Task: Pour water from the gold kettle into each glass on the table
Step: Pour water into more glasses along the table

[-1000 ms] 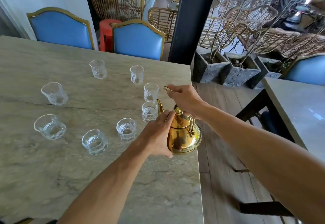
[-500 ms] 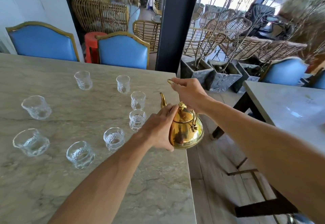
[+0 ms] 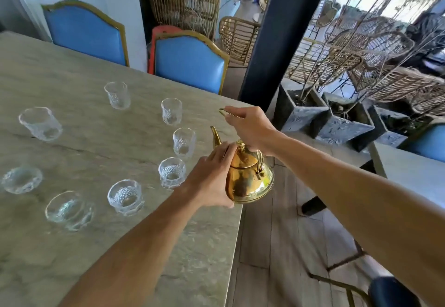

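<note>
Marble desk (image 3: 72,246) is carrying eight clear glasses (image 3: 172,172) near blue chairs. You are suspending the gold kettle (image 3: 249,176) over the desk's right edge: right hand (image 3: 250,127) closed on its wire handle, left hand (image 3: 212,181) pressing flat against body and lid. Polished metal likely slippery, possibly water-heavy; glasses fragile. No readable markings.
</note>
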{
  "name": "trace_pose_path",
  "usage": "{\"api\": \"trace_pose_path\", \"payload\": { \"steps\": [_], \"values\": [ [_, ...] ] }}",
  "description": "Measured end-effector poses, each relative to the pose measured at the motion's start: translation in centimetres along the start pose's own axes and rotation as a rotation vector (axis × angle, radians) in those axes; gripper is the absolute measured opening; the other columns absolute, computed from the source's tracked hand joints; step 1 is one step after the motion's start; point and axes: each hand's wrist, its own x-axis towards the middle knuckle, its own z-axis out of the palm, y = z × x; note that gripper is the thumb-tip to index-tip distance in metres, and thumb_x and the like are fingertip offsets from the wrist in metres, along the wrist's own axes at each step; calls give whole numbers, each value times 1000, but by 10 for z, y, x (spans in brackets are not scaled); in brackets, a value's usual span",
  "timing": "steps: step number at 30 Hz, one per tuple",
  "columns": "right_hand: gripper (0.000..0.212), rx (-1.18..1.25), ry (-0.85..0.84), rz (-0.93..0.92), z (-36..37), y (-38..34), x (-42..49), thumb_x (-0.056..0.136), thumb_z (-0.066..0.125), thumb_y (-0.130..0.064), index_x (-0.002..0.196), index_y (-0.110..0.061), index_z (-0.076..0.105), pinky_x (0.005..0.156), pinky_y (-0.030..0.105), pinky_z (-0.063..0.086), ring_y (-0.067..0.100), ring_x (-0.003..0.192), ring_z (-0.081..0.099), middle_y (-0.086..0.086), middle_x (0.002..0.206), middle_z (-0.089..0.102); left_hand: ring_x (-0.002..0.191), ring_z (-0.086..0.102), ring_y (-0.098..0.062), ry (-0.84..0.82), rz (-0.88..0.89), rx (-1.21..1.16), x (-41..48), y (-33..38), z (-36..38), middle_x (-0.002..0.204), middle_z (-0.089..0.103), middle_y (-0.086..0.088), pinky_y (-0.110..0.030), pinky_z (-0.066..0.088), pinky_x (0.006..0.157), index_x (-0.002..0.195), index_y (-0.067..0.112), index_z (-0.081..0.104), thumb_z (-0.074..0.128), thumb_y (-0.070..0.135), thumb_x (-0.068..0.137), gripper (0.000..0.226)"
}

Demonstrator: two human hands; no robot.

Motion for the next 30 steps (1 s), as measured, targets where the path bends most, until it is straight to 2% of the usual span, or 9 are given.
{"api": "trace_pose_path", "payload": {
  "steps": [4,13,19,25,30],
  "values": [
    [38,-63,-111,-17,1,1,26,103,51,-26,141,-28,54,30,17,26,4,28,29,-6,53,43,151,27,-26,29,-107,-24,11,-3,11,168,10,-6,-48,40,114,159,18,0,96,52,47,152],
    [39,-274,-262,-96,28,-9,75,102,50,-34,140,-30,57,38,23,43,17,46,45,-1,59,52,143,38,-25,69,-280,-96,23,-17,22,161,23,-1,-51,45,108,160,18,7,95,52,40,153],
    [36,-334,-301,-113,39,-17,91,102,49,-31,137,-31,58,36,21,32,16,37,39,-1,59,56,142,40,-24,81,-333,-128,29,-25,25,161,26,-1,-50,46,108,162,19,3,94,56,39,157],
    [36,-371,-343,-100,47,-27,100,102,48,-22,135,-20,62,37,23,32,16,36,38,-6,55,52,141,43,-26,84,-358,-159,31,-26,23,162,27,-3,-51,44,110,162,20,-2,94,57,41,159],
    [34,-421,-384,-84,51,-32,103,102,45,-14,130,-9,63,36,21,28,14,32,34,-1,54,48,140,44,-25,83,-349,-154,30,-25,19,161,29,-4,-47,44,111,161,16,-4,94,60,45,159]
  ]
}}
